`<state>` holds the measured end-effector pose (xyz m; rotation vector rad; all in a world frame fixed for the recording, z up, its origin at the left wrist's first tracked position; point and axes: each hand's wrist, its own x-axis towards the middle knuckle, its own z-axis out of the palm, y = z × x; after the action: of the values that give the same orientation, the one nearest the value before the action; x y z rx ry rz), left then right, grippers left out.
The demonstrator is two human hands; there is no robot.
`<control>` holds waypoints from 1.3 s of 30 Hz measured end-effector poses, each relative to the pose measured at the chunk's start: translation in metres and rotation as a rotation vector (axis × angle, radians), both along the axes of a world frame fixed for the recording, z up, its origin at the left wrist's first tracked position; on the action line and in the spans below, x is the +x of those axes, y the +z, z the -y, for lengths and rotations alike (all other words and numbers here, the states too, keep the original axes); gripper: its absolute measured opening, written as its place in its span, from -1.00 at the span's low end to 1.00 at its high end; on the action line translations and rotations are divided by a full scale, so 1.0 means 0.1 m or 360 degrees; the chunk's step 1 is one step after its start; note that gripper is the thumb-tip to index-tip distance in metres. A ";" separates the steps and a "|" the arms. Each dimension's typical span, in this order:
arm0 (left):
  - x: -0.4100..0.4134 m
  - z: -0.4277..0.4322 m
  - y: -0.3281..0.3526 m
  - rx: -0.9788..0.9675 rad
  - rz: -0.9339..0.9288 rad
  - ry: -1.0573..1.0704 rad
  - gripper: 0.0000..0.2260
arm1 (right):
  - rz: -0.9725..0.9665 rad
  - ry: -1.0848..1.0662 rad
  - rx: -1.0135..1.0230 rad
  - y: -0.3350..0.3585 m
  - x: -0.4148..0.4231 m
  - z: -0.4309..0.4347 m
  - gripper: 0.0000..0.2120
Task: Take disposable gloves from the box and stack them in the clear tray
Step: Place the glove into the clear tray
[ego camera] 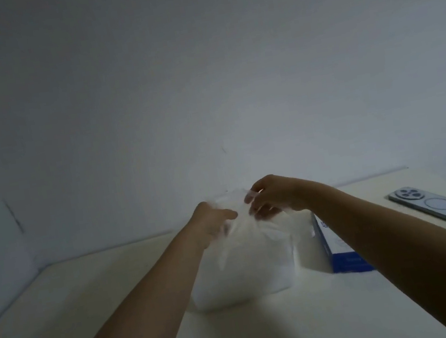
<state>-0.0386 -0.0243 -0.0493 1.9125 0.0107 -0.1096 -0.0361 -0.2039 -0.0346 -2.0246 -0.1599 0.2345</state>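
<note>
Glove (242, 228) – stretched left-to-right above tray (235, 289) – pinched by left hand (213, 223) and right hand (274, 199).

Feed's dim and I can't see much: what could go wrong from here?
The thin glove stretched between the left hand and right hand could tear or cling. The clear tray already looks heaped, so the stack may spill onto the table. The right forearm hangs just over the blue glove box and might nudge it.
</note>
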 end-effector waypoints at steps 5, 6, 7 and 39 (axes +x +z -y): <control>0.10 -0.01 0.02 0.0440 0.0241 0.0029 -0.53 | 0.0064 -0.0027 -0.0300 -0.06 0.11 -0.13 -0.81; 0.11 -0.01 0.02 0.0415 0.0206 0.0030 -0.62 | 0.0064 -0.0010 -0.0350 -0.06 0.13 -0.14 -0.81; 0.13 -0.02 0.01 0.0401 0.0189 0.0020 -0.77 | 0.0057 0.0000 -0.0386 -0.06 0.16 -0.15 -0.81; 0.29 0.01 -0.27 0.1784 -0.0517 -0.0689 -0.56 | -0.0189 0.0550 -0.1040 -0.52 0.45 -0.47 -0.68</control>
<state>-0.0101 -0.0254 -0.0761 2.9603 -0.1541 -0.8531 0.0092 -0.1566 -0.0863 -2.6119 -0.3996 0.6962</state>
